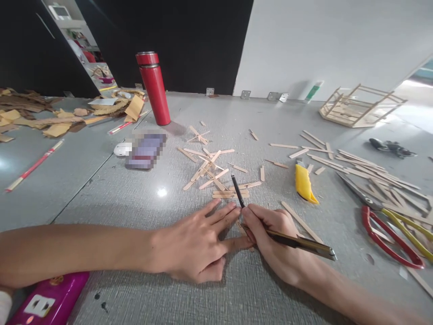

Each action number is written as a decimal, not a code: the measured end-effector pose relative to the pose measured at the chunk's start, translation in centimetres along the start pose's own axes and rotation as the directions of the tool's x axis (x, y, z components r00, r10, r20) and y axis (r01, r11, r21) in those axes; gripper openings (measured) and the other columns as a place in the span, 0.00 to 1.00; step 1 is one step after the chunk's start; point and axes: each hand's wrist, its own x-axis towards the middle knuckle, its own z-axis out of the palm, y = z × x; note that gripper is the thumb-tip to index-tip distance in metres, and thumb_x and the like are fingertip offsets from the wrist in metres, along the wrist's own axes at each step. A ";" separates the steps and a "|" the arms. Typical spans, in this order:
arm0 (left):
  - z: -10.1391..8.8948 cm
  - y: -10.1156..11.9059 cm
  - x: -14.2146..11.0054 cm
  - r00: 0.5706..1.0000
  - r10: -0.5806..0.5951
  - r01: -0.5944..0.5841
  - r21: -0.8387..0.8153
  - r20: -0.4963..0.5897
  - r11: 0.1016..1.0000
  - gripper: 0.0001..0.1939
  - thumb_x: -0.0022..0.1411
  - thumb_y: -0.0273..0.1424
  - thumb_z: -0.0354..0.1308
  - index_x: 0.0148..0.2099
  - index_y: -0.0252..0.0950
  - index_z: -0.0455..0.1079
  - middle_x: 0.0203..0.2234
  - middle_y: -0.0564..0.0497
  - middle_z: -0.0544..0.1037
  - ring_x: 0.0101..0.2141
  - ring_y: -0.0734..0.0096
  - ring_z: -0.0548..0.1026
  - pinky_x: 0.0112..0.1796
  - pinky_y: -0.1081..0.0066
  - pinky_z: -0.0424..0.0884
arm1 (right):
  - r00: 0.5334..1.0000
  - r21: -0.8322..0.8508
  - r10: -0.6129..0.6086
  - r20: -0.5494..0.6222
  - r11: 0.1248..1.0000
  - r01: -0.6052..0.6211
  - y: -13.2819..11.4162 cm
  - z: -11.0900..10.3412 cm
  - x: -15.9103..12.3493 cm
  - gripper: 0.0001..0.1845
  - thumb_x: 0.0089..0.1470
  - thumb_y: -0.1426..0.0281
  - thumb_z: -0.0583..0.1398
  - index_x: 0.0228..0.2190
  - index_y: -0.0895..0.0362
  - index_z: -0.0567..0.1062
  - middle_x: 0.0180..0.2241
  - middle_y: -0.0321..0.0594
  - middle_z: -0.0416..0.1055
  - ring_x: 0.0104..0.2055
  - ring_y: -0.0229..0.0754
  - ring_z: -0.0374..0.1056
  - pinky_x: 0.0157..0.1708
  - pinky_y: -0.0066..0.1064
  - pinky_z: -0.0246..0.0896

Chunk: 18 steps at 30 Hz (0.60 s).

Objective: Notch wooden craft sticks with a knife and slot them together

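Note:
My left hand point(199, 243) lies on the grey table with its fingers spread, the fingertips on or beside small wooden pieces partly hidden under them. My right hand point(280, 239) is closed round a slim black-and-gold craft knife point(301, 243), whose front end is hidden by the fingers. A thin black pen-like rod point(238, 191) touches the right thumb tip; I cannot tell whether it is gripped. Just beyond the fingertips lie short flat wooden sticks point(230, 194). Farther back is a loose heap of cut sticks point(206, 167).
Right of the hands lie a yellow utility knife point(303, 183), red-and-yellow-handled scissors point(372, 203) and many wooden strips point(368, 167). A stick frame point(361, 106) stands behind. At left are a red flask point(155, 90), a phone point(147, 151), cardboard scraps point(57, 119) and a purple power strip point(50, 300).

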 end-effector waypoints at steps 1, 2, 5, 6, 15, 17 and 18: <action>0.0 0.0 0.0 1.000 0.001 -0.001 -0.005 0.002 1.000 0.32 0.72 0.35 0.49 0.74 0.32 0.53 0.69 0.21 0.54 0.71 0.39 0.47 0.68 0.41 0.44 | 1.000 0.019 0.015 0.005 1.000 -0.015 0.2 0.0 0.0 0.23 0.72 0.63 0.50 0.23 0.52 0.60 0.18 0.28 0.59 0.19 0.34 0.54 0.24 0.30 0.52; 0.0 0.0 0.0 1.000 0.002 -0.002 -0.012 0.002 1.000 0.32 0.72 0.35 0.49 0.74 0.32 0.53 0.69 0.21 0.53 0.71 0.39 0.46 0.68 0.41 0.43 | 0.999 0.040 0.034 0.000 0.999 -0.034 0.3 0.1 0.0 0.23 0.72 0.61 0.49 0.23 0.53 0.60 0.18 0.29 0.59 0.19 0.34 0.55 0.23 0.29 0.52; 0.1 0.0 0.0 1.000 0.008 -0.008 -0.034 -0.004 0.999 0.33 0.71 0.35 0.50 0.74 0.32 0.52 0.70 0.20 0.50 0.71 0.38 0.45 0.68 0.39 0.43 | 0.992 0.160 0.118 -0.033 0.981 -0.111 0.6 0.3 0.0 0.27 0.71 0.57 0.50 0.21 0.53 0.60 0.16 0.29 0.58 0.19 0.34 0.53 0.20 0.28 0.51; 0.1 0.0 0.0 1.000 0.010 -0.010 -0.042 -0.006 0.999 0.33 0.71 0.35 0.50 0.74 0.32 0.52 0.70 0.20 0.49 0.71 0.37 0.45 0.67 0.39 0.43 | 0.987 0.218 0.155 -0.033 0.965 -0.145 0.7 0.4 0.0 0.28 0.71 0.56 0.50 0.20 0.53 0.61 0.15 0.29 0.58 0.18 0.33 0.53 0.19 0.28 0.50; 0.1 -0.2 -0.2 1.000 0.000 -0.003 -0.109 -0.031 0.994 0.35 0.71 0.36 0.53 0.75 0.37 0.50 0.72 0.25 0.45 0.72 0.38 0.40 0.67 0.38 0.45 | 0.957 0.455 0.288 -0.043 0.858 -0.238 0.9 0.7 -0.5 0.29 0.69 0.50 0.53 0.21 0.54 0.64 0.11 0.28 0.60 0.12 0.31 0.54 0.13 0.25 0.49; 0.0 -0.2 -0.2 1.000 -0.001 -0.003 -0.126 -0.029 0.992 0.35 0.71 0.35 0.53 0.75 0.37 0.49 0.73 0.28 0.43 0.72 0.38 0.40 0.68 0.38 0.45 | 0.951 0.445 0.296 -0.089 0.866 -0.228 1.1 0.7 -0.7 0.29 0.69 0.50 0.53 0.21 0.54 0.65 0.11 0.29 0.61 0.12 0.31 0.54 0.13 0.25 0.49; 0.0 -0.2 -0.2 1.000 -0.004 0.000 -0.133 -0.028 0.991 0.35 0.70 0.35 0.53 0.75 0.37 0.50 0.73 0.29 0.43 0.72 0.38 0.41 0.68 0.39 0.44 | 0.950 0.435 0.293 -0.110 0.873 -0.220 1.1 0.8 -0.7 0.29 0.69 0.50 0.53 0.21 0.54 0.65 0.12 0.29 0.61 0.12 0.31 0.54 0.12 0.25 0.49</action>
